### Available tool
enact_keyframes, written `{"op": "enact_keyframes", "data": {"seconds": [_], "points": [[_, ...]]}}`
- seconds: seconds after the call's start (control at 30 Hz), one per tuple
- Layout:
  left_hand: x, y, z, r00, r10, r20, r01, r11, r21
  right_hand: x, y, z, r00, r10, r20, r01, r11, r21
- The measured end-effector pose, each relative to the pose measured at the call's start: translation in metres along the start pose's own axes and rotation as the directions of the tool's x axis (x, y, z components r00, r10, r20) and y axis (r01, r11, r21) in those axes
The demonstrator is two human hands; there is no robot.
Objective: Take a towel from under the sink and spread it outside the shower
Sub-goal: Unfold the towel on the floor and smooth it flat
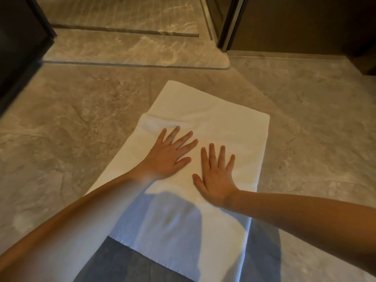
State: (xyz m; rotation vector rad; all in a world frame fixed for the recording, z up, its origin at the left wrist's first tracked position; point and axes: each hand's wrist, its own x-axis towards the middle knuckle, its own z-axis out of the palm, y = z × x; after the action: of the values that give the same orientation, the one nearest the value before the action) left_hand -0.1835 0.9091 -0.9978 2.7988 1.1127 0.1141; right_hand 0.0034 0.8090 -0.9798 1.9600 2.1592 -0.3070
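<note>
A white towel (pixel 213 119) lies spread flat on the marbled stone floor, its long side running away from me, with a soft fold ridge near its far end. My left hand (pixel 168 155) rests palm down on the towel's middle, fingers spread. My right hand (pixel 216 178) lies flat beside it, a little nearer to me, fingers apart too. Neither hand grips the cloth. My shadow darkens the towel's near end.
A raised stone shower threshold (pixel 132 49) runs across the floor beyond the towel, with a metal door frame (pixel 227 23) at its right end. A dark panel (pixel 18 43) stands at the far left. A dark wall base (pixel 295 37) fills the upper right.
</note>
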Motion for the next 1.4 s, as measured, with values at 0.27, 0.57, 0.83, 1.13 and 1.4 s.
{"op": "enact_keyframes", "data": {"seconds": [0.27, 0.57, 0.83, 1.13, 1.4], "points": [[-0.018, -0.019, -0.001, 0.973, -0.232, 0.006, 0.232, 0.973, -0.010, 0.038, -0.003, -0.012, 0.981, -0.195, -0.007, 0.195, 0.981, -0.021], [-0.072, -0.061, -0.011, 0.921, -0.390, 0.023, 0.390, 0.921, -0.008, 0.068, -0.064, -0.019, 0.945, -0.327, -0.016, 0.326, 0.944, -0.054], [-0.117, -0.081, -0.017, 0.885, -0.465, 0.028, 0.465, 0.885, -0.001, 0.074, -0.107, -0.013, 0.918, -0.397, -0.020, 0.394, 0.915, -0.092], [-0.129, -0.117, -0.025, 0.813, -0.582, -0.006, 0.582, 0.813, 0.005, 0.073, -0.110, -0.017, 0.918, -0.396, -0.030, 0.393, 0.916, -0.080], [-0.131, -0.113, -0.032, 0.803, -0.590, 0.081, 0.593, 0.805, -0.011, 0.073, -0.110, -0.017, 0.923, -0.385, -0.013, 0.383, 0.919, -0.094]]}}
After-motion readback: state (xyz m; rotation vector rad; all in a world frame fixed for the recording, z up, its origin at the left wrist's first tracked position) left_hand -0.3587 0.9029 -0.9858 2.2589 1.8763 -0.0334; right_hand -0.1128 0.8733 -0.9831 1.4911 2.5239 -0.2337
